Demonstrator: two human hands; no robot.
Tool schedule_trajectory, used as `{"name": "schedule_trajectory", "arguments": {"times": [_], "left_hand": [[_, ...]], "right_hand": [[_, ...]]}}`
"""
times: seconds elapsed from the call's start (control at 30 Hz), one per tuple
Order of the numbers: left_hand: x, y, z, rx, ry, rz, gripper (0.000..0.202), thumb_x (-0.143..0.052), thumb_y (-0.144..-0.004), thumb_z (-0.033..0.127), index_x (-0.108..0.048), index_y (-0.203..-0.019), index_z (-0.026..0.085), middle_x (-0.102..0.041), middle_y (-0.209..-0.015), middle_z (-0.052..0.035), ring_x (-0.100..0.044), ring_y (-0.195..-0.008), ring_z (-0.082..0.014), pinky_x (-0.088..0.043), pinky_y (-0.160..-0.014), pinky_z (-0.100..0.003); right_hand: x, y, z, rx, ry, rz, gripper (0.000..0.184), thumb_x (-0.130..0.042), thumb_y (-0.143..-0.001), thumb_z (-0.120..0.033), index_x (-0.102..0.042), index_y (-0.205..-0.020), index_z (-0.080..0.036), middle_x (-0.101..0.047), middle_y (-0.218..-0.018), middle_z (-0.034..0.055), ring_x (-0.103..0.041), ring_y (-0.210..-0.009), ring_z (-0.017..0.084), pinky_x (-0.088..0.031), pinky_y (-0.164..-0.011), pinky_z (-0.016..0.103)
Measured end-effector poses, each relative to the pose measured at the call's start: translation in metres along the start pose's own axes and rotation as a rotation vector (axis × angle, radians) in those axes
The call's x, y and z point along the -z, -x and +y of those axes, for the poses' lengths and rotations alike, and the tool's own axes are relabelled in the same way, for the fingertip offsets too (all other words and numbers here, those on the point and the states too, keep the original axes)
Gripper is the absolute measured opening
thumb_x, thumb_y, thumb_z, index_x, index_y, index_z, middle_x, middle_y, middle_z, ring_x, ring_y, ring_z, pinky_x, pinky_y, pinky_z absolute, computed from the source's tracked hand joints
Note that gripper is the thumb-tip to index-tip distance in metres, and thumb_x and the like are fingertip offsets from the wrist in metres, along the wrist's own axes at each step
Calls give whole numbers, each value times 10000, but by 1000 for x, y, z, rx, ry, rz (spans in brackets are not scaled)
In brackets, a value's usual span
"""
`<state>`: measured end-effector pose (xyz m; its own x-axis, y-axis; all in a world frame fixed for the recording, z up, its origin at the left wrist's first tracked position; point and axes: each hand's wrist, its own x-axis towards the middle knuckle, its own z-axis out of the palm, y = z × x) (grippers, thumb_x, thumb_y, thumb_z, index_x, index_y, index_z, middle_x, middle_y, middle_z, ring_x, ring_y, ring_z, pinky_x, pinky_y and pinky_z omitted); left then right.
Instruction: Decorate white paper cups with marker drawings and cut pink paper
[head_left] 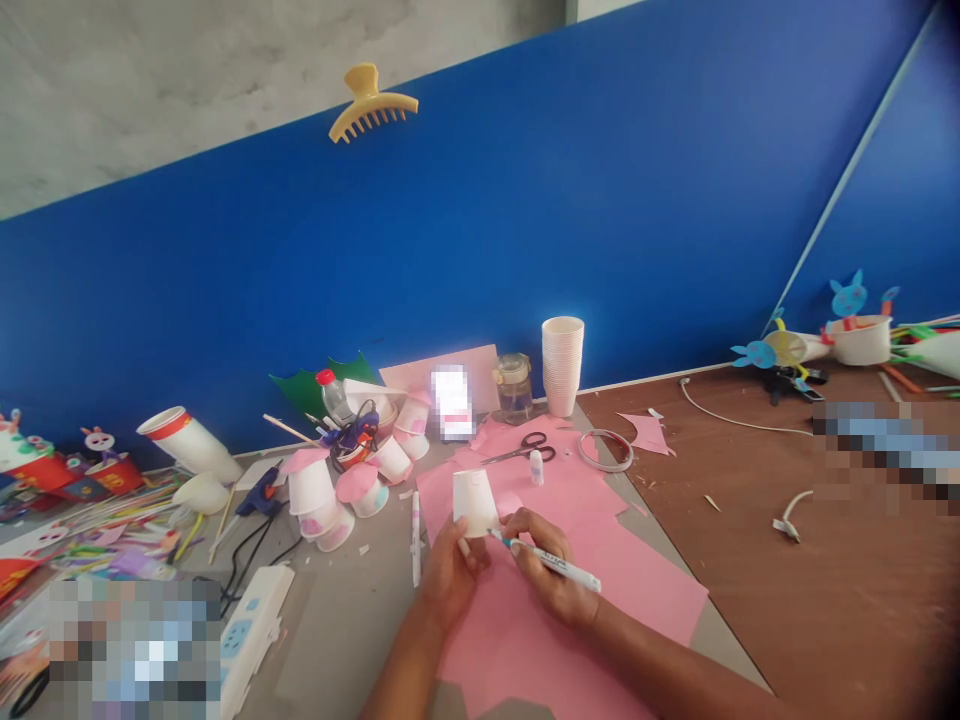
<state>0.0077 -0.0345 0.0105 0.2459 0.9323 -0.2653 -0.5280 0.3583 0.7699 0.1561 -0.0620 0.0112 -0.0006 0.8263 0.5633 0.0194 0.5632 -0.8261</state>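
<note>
My left hand [448, 575] grips a small white paper cup [474, 500], held upside down over a sheet of pink paper [600, 560]. My right hand [541, 560] holds a white marker [559, 567] with a teal tip, and the tip touches the cup's side. Both hands hover just above the pink sheets near the table's front. A second white pen [415, 525] lies on the grey table to the left of my left hand.
Scissors [525, 449], a glue stick [536, 467], a tape roll [604, 449], a glass jar [514, 388] and a stack of paper cups [562, 364] sit behind the pink paper. Decorated cups [322, 500], a glue gun [261, 490] and a power strip [251, 630] lie left. A blue partition [525, 230] stands behind.
</note>
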Motion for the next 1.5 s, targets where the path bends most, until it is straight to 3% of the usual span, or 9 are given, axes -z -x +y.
{"name": "schedule_trajectory", "arguments": {"times": [0.23, 0.87, 1.5], "left_hand": [[3, -2, -2, -8, 8, -7, 260, -699, -702, 374, -562, -708, 154, -408, -434, 71, -321, -415, -64, -307, -486, -240], [-3, 2, 1, -7, -1, -2, 282, -706, -685, 393, -544, -693, 163, -393, -431, 77, -338, -414, -68, -316, -481, -241], [1, -1, -1, -22, -31, -4, 226, -683, -714, 359, -577, -720, 160, -401, -426, 70, -347, -416, -76, -307, -487, -248]], "right_hand": [[-4, 1, 5, -48, 13, 105, 191, -465, -910, -343, -575, -835, -206, -551, -722, 16, -514, -639, 156, -438, -585, 268], [-5, 2, 10, 58, 53, 78, 150, -447, -924, -273, -585, -919, -213, -581, -789, 30, -553, -695, 163, -455, -628, 276], [-8, 3, 12, 20, 83, 103, 139, -452, -916, -273, -573, -887, -213, -583, -777, 30, -558, -682, 166, -454, -612, 276]]}}
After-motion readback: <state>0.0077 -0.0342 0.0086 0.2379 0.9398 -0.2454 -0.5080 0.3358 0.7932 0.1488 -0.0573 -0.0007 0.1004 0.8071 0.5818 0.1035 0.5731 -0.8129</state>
